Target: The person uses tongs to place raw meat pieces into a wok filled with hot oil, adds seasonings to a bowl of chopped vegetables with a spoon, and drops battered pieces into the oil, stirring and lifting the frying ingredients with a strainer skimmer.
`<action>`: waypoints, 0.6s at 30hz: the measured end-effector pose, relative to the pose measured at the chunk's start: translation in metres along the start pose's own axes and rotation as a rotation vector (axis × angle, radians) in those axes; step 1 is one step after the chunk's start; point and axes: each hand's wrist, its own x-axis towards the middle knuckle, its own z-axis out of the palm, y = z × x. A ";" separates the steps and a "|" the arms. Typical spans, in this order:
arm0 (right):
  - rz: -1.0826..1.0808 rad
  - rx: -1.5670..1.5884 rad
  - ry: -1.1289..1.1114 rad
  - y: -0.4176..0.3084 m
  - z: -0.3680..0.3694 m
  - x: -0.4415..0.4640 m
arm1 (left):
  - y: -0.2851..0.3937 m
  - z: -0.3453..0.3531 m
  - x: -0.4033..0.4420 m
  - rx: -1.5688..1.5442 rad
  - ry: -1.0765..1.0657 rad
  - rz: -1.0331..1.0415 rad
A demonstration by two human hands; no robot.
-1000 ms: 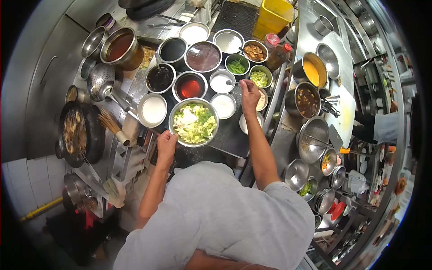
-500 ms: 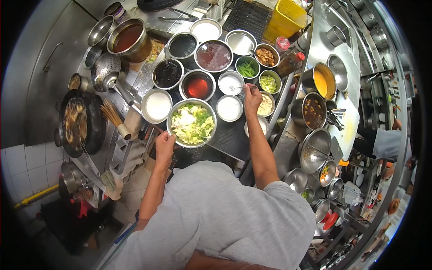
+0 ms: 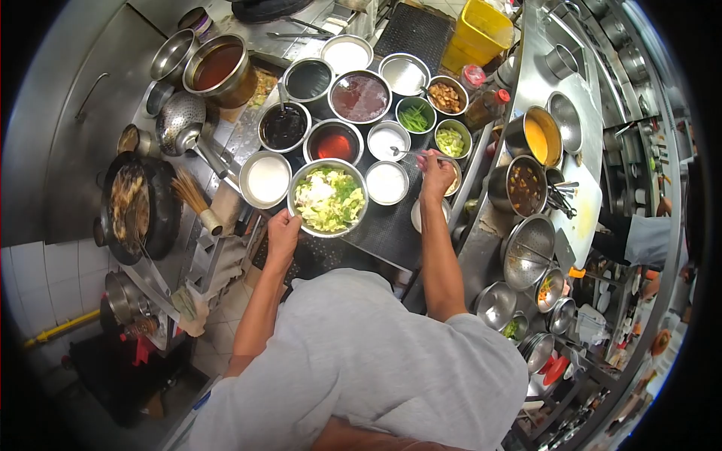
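My left hand (image 3: 283,231) is closed on the rim of a metal bowl (image 3: 298,227) of chopped pale-green vegetables (image 3: 329,197) with something white on top. Between the fingers of my right hand (image 3: 436,174) is a small metal spoon (image 3: 412,152); its tip is over the near edge of a container of white powder (image 3: 386,137). Another container of white contents (image 3: 387,183) stands just nearer me. Below my right hand, a container with beige contents (image 3: 454,180) is partly hidden.
Containers of red liquid (image 3: 332,143), dark sauce (image 3: 284,128) and chopped green vegetables (image 3: 450,140) surround the bowl. A wok (image 3: 162,203), bamboo brush (image 3: 197,199) and perforated ladle (image 3: 180,124) lie left. Pots of orange liquid (image 3: 536,137) and brown sauce (image 3: 526,184) stand right.
My right hand has moved right and nearer me, drawing the spoon to the near edge of the white powder container. My left hand and the vegetable bowl have shifted slightly forward and right.
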 end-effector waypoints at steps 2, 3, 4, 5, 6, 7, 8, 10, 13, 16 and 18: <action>0.011 0.035 -0.008 -0.018 0.000 -0.015 | 0.007 0.013 0.005 -0.035 0.032 0.010; 0.024 0.070 -0.013 -0.027 0.000 -0.022 | 0.010 0.017 0.007 -0.069 0.061 0.019; 0.047 0.095 -0.018 -0.034 0.000 -0.030 | -0.003 0.013 0.017 -0.051 0.051 0.053; 0.051 0.093 -0.023 -0.046 0.003 -0.040 | -0.014 0.010 0.026 -0.052 0.057 0.052; 0.053 0.096 -0.043 -0.058 0.006 -0.050 | -0.024 0.005 0.034 0.021 -0.003 0.065; 0.055 0.099 -0.064 -0.070 0.010 -0.062 | -0.031 0.001 0.041 0.095 -0.062 0.078; 0.062 0.098 -0.084 -0.081 0.014 -0.073 | -0.028 0.006 0.044 0.105 -0.046 0.079; 0.071 0.099 -0.122 -0.091 0.018 -0.090 | -0.014 0.017 0.039 0.033 -0.057 0.038; 0.094 0.081 -0.193 -0.105 0.022 -0.114 | 0.003 0.025 0.034 -0.049 -0.084 -0.007; -0.568 -0.245 -0.146 -0.104 0.020 -0.125 | 0.003 0.025 0.033 -0.038 -0.100 0.001; -0.504 -0.202 -0.126 -0.092 0.010 -0.114 | 0.002 0.026 0.032 -0.047 -0.043 0.102</action>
